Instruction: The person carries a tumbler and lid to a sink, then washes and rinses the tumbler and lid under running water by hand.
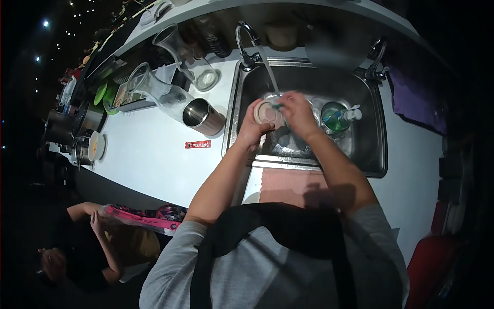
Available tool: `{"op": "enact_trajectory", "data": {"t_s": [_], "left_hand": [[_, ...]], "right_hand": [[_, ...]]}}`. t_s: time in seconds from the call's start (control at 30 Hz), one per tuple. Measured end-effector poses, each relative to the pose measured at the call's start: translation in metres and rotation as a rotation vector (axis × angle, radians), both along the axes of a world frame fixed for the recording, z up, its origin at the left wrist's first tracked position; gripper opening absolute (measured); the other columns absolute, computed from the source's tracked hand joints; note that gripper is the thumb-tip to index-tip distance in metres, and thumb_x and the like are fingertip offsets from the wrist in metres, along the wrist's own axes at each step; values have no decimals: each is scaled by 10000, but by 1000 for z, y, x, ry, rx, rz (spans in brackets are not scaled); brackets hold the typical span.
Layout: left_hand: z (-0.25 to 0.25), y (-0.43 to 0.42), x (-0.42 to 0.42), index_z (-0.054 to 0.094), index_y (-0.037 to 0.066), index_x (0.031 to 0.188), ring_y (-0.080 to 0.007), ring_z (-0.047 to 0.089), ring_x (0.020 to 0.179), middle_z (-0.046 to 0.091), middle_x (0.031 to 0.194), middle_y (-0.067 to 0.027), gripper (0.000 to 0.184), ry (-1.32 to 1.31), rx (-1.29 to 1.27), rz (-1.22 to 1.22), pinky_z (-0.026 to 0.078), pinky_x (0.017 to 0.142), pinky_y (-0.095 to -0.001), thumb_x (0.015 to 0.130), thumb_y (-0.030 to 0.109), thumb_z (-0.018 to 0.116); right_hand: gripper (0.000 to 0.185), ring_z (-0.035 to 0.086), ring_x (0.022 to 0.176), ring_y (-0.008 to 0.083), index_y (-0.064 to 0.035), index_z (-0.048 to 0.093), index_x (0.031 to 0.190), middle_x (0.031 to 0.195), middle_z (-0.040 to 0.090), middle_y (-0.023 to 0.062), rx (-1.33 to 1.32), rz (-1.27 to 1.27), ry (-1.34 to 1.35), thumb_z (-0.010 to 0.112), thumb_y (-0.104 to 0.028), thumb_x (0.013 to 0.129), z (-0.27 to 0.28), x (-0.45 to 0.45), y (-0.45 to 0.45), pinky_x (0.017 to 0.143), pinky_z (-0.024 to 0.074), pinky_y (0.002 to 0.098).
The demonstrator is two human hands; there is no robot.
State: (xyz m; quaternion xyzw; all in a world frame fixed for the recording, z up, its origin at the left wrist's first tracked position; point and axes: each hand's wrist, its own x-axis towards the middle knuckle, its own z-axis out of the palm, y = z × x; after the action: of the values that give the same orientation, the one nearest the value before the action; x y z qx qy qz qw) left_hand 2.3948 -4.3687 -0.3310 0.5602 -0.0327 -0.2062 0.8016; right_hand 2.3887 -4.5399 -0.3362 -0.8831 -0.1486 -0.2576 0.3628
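Note:
Over the steel sink [381,149], my left hand [250,126] is closed around the edge of a small round pale dish [268,113], its thumb on the near side. My right hand [297,112] is slightly blurred and closed, fingers bent at the dish's upper right edge. A bit of something teal shows at its fingertips, too small to name. Water runs from the left faucet [246,36] in a stream that falls just behind the dish. To the right of my hands, a pump bottle of green soap [335,117] stands in the sink.
Left of the sink are a steel cup [200,116], two glass carafes [164,95] [193,64] and a red sachet [197,144]. A pink cloth [288,188] lies at the front, a purple cloth [417,95] at right. Another person [77,257] holds a pink package at lower left.

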Motion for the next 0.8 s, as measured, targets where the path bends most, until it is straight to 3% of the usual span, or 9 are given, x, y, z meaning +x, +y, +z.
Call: {"op": "enact_trajectory", "data": {"t_s": [0.07,0.2,0.33,0.43,0.57,0.63,0.7,0.8], "left_hand": [[-1,-1,-1,341,142,1323,-241,562,1037,490,1191,-78,778,45,56,-51,564,778,-366,654,-132,628],[-2,1,-2,361,128,1306,-252,597,976,515,1150,-93,754,102,67,-85,575,743,-361,649,-145,609],[-5,3,1,356,101,1301,-262,600,976,514,1151,-106,733,114,87,-88,582,710,-366,658,-159,595],[8,-1,-6,359,86,1288,-274,599,977,523,1135,-110,727,184,86,-120,588,692,-375,647,-171,584],[0,2,1,404,87,1256,-206,590,947,538,1083,-107,699,-57,247,-193,540,715,-315,628,-112,637],[-13,-3,-6,413,89,1253,-186,576,940,534,1085,-101,712,30,192,-98,507,748,-293,612,-98,660],[-6,-6,-10,404,94,1260,-206,557,983,529,1104,-92,749,-100,293,18,494,800,-303,586,-107,663],[-37,-14,-9,393,101,1270,-210,522,1045,521,1127,-83,766,-284,232,188,471,839,-313,584,-94,673]], "right_hand": [[204,527,991,279,-93,658,870,998,593,88,-196,169,-45,599,-58,678,18,-7,14,854,460,340],[201,528,935,283,-60,637,873,958,579,76,-161,148,0,613,-27,675,19,8,2,820,462,364],[161,525,890,281,-69,614,837,905,566,78,-267,429,-69,596,-49,678,24,-10,19,790,465,353],[153,521,880,283,-65,595,836,903,563,78,-253,325,17,592,-61,683,28,8,-4,778,462,359],[136,531,866,307,-46,595,813,894,568,111,-333,487,-106,589,-63,679,35,-13,16,737,463,388],[74,535,801,309,-49,580,762,812,544,123,-262,363,-117,565,-87,700,7,5,7,709,456,397],[146,559,877,341,-33,618,814,855,580,162,-277,179,-22,574,-24,675,-6,15,-3,749,459,402],[182,557,920,351,-27,618,853,919,584,172,-116,117,355,572,6,680,-4,18,6,774,452,406]]}}
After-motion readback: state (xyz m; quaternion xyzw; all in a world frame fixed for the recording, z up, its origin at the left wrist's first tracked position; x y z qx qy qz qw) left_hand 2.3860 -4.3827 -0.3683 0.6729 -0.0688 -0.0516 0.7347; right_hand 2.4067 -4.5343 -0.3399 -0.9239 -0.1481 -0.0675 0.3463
